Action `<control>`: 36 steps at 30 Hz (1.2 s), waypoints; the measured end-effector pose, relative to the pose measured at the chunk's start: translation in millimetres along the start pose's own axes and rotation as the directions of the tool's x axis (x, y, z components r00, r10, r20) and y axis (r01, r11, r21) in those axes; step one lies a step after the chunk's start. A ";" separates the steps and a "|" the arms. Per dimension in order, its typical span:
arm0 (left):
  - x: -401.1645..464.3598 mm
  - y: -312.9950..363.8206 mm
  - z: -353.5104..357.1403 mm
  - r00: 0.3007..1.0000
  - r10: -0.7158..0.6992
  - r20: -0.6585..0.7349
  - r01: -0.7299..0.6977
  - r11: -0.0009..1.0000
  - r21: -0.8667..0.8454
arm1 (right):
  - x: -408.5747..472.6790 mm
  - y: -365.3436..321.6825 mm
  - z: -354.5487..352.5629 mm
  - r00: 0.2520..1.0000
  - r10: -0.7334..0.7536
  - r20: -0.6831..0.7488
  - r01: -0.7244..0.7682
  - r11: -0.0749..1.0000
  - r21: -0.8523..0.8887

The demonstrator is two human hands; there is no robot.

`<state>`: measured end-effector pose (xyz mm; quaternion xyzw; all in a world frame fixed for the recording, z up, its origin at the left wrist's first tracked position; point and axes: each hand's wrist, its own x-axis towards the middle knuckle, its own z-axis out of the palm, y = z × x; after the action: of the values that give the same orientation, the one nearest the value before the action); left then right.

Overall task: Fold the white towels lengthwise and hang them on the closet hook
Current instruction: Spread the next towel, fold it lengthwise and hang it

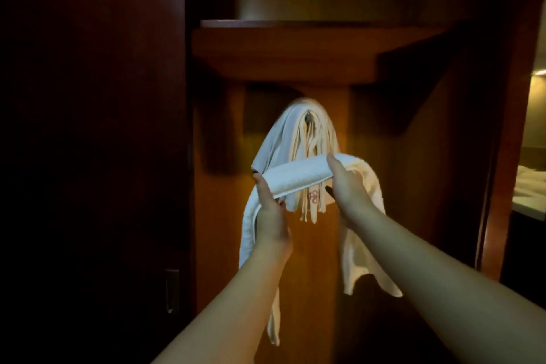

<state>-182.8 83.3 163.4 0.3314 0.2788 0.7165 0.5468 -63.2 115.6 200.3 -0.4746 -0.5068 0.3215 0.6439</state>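
Towel in hand: a white towel (298, 174) folded into a long narrow band, held up in front of the open closet, just before the towels already hanging there.
Long axis: the stretch between the hands runs nearly level, rising slightly to the right; both loose ends drop down, one outside each hand.
Left hand: the left hand (270, 210) grips the band from below, fingers curled round it.
Right hand: the right hand (347, 183) clasps the band, thumb on top.
Hanging towels: a bunch of white towels (298, 133) draped over the hook (308, 120), which barely shows at the top of the bunch.
Writing: a small red emblem (313, 196) on one hanging edge; too blurred to read.
Room: the shelf (295, 47) juts out just above the hook; a dark closet door (88, 127) stands close on the left, a wooden frame (499, 156) on the right.
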 end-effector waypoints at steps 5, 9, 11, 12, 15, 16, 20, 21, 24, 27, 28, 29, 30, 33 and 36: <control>57.7 23.3 -2.3 0.993 0.078 -0.091 -0.077 0.997 0.016 | 32.6 13.1 3.3 0.997 -0.045 -0.065 0.041 0.997 -0.063; 100.9 44.2 -7.3 0.998 0.050 0.027 -0.053 0.989 0.138 | 66.6 11.5 0.3 0.974 -0.024 -0.224 0.052 0.992 0.119; 125.5 50.7 -12.8 0.995 0.060 0.075 -0.071 0.987 0.145 | 81.1 12.3 -1.7 0.966 0.002 -0.257 0.035 0.989 0.141; 137.1 53.6 -13.7 0.992 0.083 0.091 -0.094 0.988 0.119 | 87.4 9.7 -2.5 0.966 0.020 -0.257 0.022 0.987 0.157; 163.4 63.8 -7.8 0.984 0.120 0.134 -0.130 0.989 0.069 | 116.3 2.9 -7.9 0.963 0.015 -0.270 0.039 0.980 0.194; 173.1 66.0 -4.8 0.979 0.139 0.145 -0.152 0.985 0.082 | 126.1 -1.2 -8.8 0.961 0.006 -0.278 0.047 0.982 0.185; 216.4 81.8 18.4 0.937 0.154 0.314 -0.203 0.970 0.131 | 172.3 -19.4 -14.9 0.990 -0.071 -0.124 0.089 0.986 0.140; 225.9 87.8 25.8 0.918 0.141 0.371 -0.205 0.969 0.138 | 184.3 -25.3 -17.9 0.994 -0.099 -0.038 0.103 0.989 0.109; 262.5 99.2 44.7 0.861 0.209 0.464 -0.309 0.939 0.150 | 223.2 -44.7 -30.7 0.984 -0.154 0.095 0.152 0.988 0.025; 295.7 103.8 64.0 0.820 0.268 0.505 -0.412 0.890 0.195 | 260.6 -60.8 -36.8 0.960 -0.224 0.169 0.227 0.974 0.004; 309.1 103.1 69.5 0.810 0.278 0.517 -0.429 0.881 0.198 | 272.4 -64.2 -37.4 0.956 -0.233 0.178 0.236 0.972 0.004; 318.0 102.5 75.4 0.808 0.278 0.519 -0.431 0.880 0.200 | 285.4 -66.2 -37.5 0.957 -0.236 0.171 0.238 0.971 0.007; 330.2 100.2 80.9 0.811 0.276 0.517 -0.431 0.878 0.207 | 298.2 -67.3 -37.4 0.962 -0.233 0.141 0.234 0.972 0.012; 352.7 93.8 95.9 0.821 0.263 0.506 -0.417 0.882 0.218 | 336.9 -64.7 -35.9 0.976 -0.211 0.058 0.210 0.977 0.027; 377.1 85.0 107.4 0.856 0.272 0.440 -0.390 0.898 0.203 | 366.1 -56.4 -33.0 0.965 -0.243 0.102 0.240 0.970 0.040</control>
<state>-218.7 431.5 359.4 0.5895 0.1994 0.6695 0.4056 67.1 414.5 379.2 -0.3826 -0.5899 0.2723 0.6569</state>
